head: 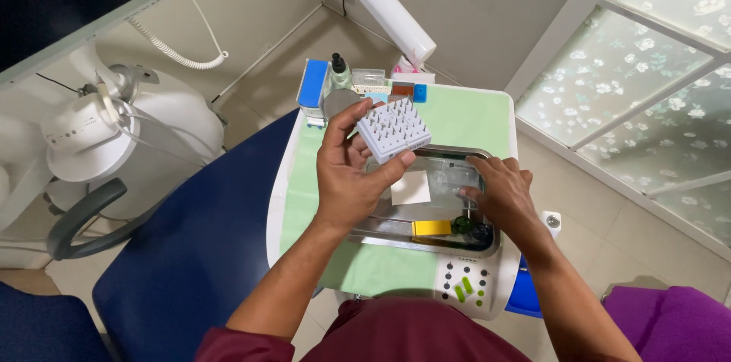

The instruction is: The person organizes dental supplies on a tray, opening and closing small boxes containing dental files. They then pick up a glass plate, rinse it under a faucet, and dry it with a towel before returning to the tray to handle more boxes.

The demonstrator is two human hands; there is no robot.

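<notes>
Maroon sleeves [396, 335] sit closest under the lens, both my forearms running out from them over the worktop [304, 179].

Landmark: the steel tray [426, 236], on the green mat that covers the worktop.

- Dark blue chair [205, 232], left of the tray and below worktop level. White unit with a coiled hose beyond it, further left. Frosted flowered window off to the tray's right.
- Worktop: green mat keeps the surface covered; button panel [464, 282] at the edge just nearer me than the tray.
- Tray: holds a white square pad [411, 188], a yellow block [432, 228] at its near rim, something dark green [462, 225] beside that, and clear wrapping under my right hand. Loose items are corralled inside the rim so they don't roll.
- Behind the tray: a blue-topped box, a pump bottle [339, 73] and small boxes lined along the far edge, out of the working space.
- Left hand [350, 172]: lifted above the tray's left half. Grip closed on the grey bur block [394, 130], thumb on its near edge, fingers round the back. Block is tilted toward me, so its rows of holes and small upright burs face my eyes.
- Right hand [502, 194]: down in the tray's right end, fingers curled onto the clear wrapping. Fingertips seem pinched on something thin; cannot tell what, too small.
</notes>
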